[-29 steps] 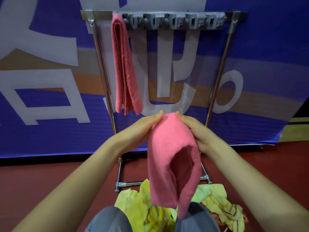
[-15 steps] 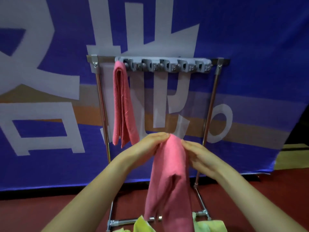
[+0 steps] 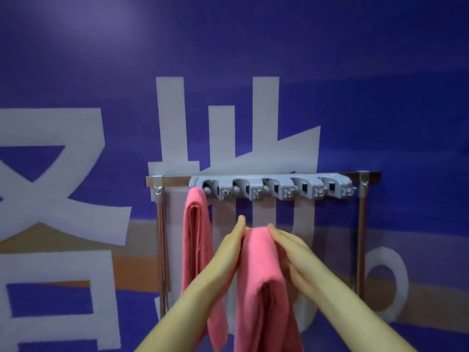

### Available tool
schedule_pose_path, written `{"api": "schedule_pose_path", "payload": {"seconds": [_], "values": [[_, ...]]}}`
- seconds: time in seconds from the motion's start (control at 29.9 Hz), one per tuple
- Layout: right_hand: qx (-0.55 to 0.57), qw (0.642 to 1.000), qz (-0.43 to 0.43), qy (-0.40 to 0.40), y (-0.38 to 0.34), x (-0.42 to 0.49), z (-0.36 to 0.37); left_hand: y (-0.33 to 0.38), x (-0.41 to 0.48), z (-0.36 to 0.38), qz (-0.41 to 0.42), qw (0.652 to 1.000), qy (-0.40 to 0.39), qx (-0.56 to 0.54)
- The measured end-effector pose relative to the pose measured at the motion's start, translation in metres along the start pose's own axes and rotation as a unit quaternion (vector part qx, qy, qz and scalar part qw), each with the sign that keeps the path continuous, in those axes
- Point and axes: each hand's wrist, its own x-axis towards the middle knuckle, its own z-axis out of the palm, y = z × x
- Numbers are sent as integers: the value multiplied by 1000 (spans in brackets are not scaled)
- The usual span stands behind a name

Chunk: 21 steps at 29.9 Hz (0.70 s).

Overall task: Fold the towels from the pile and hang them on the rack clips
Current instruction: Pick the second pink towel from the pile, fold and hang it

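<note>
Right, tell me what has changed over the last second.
The left hand and right hand lifted the folded pink towel from above the yellow pile towards the grey clip strip; its top is now just below the free clips. The pile has left the view. Unchanged: both hands grip the towel's top, and the hung pink towel stays at the strip's left end.

Steel rack (image 3: pixel 362 224) dead ahead, its gray clip bar (image 3: pixel 274 185) running just above the fingertips. One folded pink towel (image 3: pixel 196 240) hangs from the end clip, up and left of the left hand (image 3: pixel 228 252).
</note>
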Motion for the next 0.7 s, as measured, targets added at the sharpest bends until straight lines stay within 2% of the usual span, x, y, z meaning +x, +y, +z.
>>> {"api": "schedule_pose_path", "payload": {"seconds": [0.2, 0.3, 0.37, 0.64, 0.7], "values": [[-31, 999, 5, 22, -12, 92, 17, 23, 61, -24, 61, 990, 124, 28], [-44, 997, 2, 63, -13, 127, 28, 27, 85, -35, 122, 971, 162, 124], [-42, 997, -1, 70, -13, 143, 33, 28, 98, -39, 129, 959, 205, 145], [-95, 987, 2, 128, 1, 182, 33, 16, 140, -48, 43, 964, 251, 75], [-100, 986, 12, 131, 4, 183, 32, 1, 147, -52, 18, 969, 239, 56]]}}
